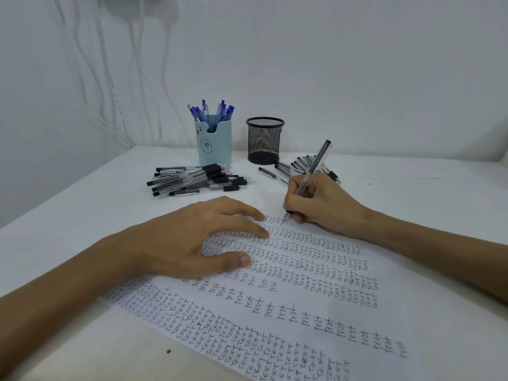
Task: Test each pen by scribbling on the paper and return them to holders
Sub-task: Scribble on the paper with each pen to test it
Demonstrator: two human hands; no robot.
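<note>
A white paper covered in rows of the word "TEST" lies on the table. My right hand grips a clear black-capped pen, its tip touching the paper's far edge. My left hand rests flat on the paper with fingers spread, holding it down. A light blue bear holder stands at the back with several blue pens in it. Beside it stands a black mesh holder, which looks empty.
A pile of black pens lies left of centre in front of the blue holder. Another pile of black pens lies behind my right hand. White cables hang on the wall at the left. The table is white.
</note>
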